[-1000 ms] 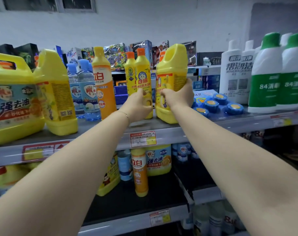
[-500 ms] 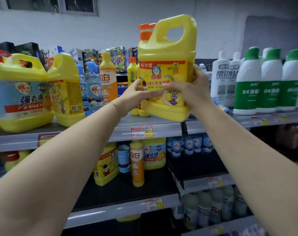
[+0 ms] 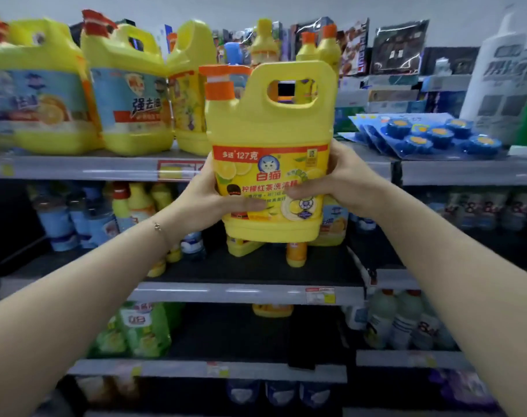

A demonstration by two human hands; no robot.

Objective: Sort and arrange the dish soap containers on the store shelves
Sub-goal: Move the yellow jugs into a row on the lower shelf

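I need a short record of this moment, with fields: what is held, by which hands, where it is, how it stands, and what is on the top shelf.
held item: yellow dish soap jug with orange cap
hands: left hand and right hand grip its lower body from both sides
position: held up in front of the shelves, resting on none
pose: upright, label toward the camera
top shelf, left part: other yellow jugs
top shelf, right part: blue disc packs, white bottle
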